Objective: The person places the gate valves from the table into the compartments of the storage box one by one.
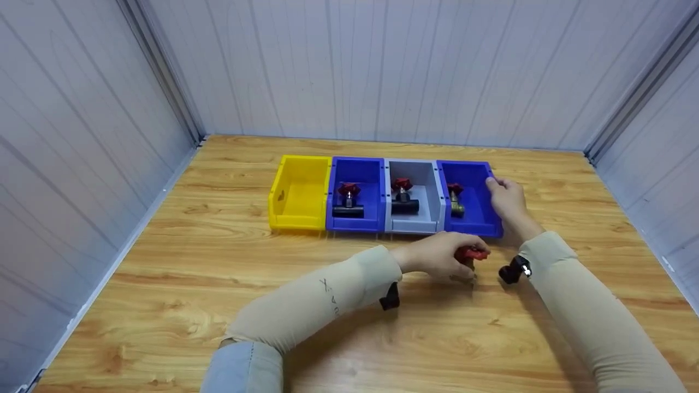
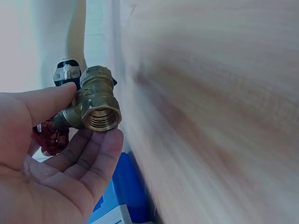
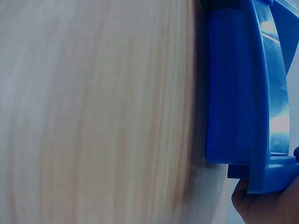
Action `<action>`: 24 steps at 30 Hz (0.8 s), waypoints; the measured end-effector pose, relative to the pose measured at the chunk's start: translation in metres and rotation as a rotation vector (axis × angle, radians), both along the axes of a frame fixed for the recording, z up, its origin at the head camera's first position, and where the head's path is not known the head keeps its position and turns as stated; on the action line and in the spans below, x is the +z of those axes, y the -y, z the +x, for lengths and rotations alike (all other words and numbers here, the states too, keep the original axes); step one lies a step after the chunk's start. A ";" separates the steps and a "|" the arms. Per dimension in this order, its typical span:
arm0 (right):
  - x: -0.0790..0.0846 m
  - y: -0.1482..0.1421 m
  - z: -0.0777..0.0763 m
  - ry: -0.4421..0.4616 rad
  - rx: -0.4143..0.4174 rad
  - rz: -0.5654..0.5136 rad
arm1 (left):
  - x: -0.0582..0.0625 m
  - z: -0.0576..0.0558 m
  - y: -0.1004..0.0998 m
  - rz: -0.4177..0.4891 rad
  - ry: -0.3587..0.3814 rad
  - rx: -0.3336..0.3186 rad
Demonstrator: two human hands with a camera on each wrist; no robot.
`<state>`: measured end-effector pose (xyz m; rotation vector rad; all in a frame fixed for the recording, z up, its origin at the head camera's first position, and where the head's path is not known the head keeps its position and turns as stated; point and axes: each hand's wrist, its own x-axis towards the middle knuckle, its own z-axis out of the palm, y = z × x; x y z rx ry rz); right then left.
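Note:
My left hand (image 1: 437,255) pinches a brass valve (image 2: 99,100) with a red handwheel (image 1: 474,253), just in front of the bins. In the left wrist view, thumb and fingers hold it at the body, its threaded opening facing the camera. My right hand (image 1: 508,203) grips the outer side wall of the rightmost blue bin (image 1: 474,229), at the upper rim. Inside that bin, against its left wall, lies another brass valve (image 1: 456,208) with a red handwheel. The right wrist view shows the same blue bin (image 3: 229,93) with fingers at its edge.
Left of it, joined in a row, stand a grey bin (image 1: 415,225), another blue bin (image 1: 357,224) and a yellow bin (image 1: 297,222). Black tee-shaped valves with red handwheels lie in the grey bin and the left blue bin. White panel walls (image 1: 349,71) enclose the wooden table (image 1: 218,229).

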<state>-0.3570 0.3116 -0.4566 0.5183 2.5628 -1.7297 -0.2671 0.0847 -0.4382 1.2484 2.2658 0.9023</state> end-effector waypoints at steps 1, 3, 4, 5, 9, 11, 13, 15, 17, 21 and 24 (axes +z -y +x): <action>0.000 0.000 0.000 0.002 0.000 -0.003 | 0.000 -0.001 0.001 0.001 0.007 0.004; 0.000 0.000 0.000 0.007 -0.001 -0.011 | 0.001 -0.002 0.002 0.005 0.023 0.011; 0.000 0.000 0.000 0.006 -0.002 -0.013 | 0.001 -0.002 0.003 0.005 0.029 0.016; 0.000 0.000 0.000 0.005 -0.001 -0.014 | 0.002 -0.003 0.004 0.005 0.031 0.020; 0.000 -0.001 0.001 -0.006 -0.002 -0.014 | 0.004 -0.004 0.006 0.012 0.029 0.028; 0.000 -0.001 0.001 -0.019 0.001 -0.004 | 0.005 -0.006 0.008 0.026 0.027 0.027; -0.001 -0.001 0.002 -0.028 0.006 0.005 | 0.006 -0.007 0.009 0.035 0.024 0.026; -0.001 -0.001 0.002 -0.032 0.010 0.011 | 0.007 -0.008 0.011 0.042 0.024 0.028; -0.002 -0.001 0.001 -0.025 0.014 0.005 | 0.007 -0.009 0.013 0.044 0.030 0.033; -0.002 -0.002 0.001 -0.016 0.007 -0.011 | 0.009 -0.011 0.018 0.055 0.047 0.038; -0.002 -0.002 0.000 -0.014 -0.003 -0.013 | 0.011 -0.012 0.020 0.064 0.059 0.044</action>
